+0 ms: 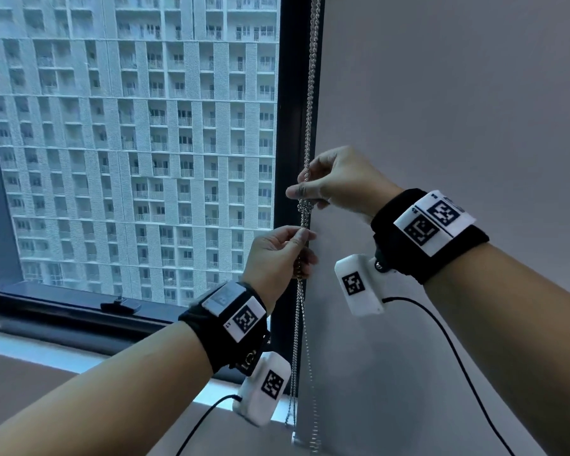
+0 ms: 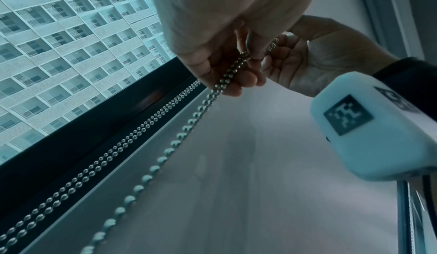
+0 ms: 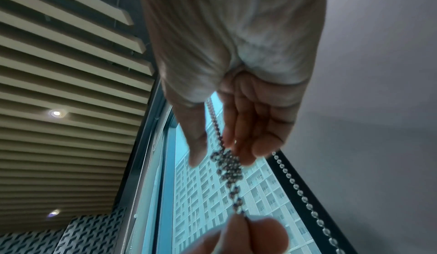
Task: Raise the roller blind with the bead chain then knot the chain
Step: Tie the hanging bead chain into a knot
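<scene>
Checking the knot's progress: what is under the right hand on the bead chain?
Just under the right hand sits a bunched knot in the bead chain; below it the left hand pinches the chain. The left palm covers some chain.

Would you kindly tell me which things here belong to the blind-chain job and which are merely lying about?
Job:
bead chain
knot bunched in the chain
left hand, pinching the chain below the knot
right hand, pinching it above

Just there:
window frame
small black latch on the sill
ceiling lights
</scene>
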